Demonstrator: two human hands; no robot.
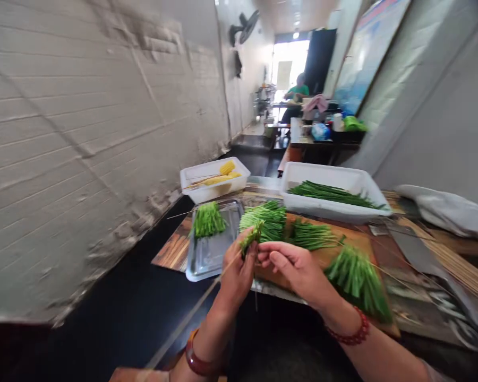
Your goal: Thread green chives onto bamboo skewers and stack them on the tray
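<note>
My left hand [239, 270] is closed around a small bunch of green chives [252, 237]. A long thin bamboo skewer [189, 318] runs from that hand toward the lower left. Close beside the bunch, my right hand [292, 265] has its thumb and fingers pinched together; what is between them is too small to make out. Just beyond my hands lies a thick pile of cut chives [269, 220]. More chives [310, 235] rest on the wooden cutting board [326, 258], with a looser bundle [360, 281] at its right side.
A metal tray [211, 260] holds a skewered chive bunch [208, 219]. Behind it, a white tub [191, 193] contains corn [219, 179]. Another white tub [326, 211] holds long chives. At right lie a cleaver [426, 252] and bamboo skewers [450, 260]. A person [299, 87] sits far back.
</note>
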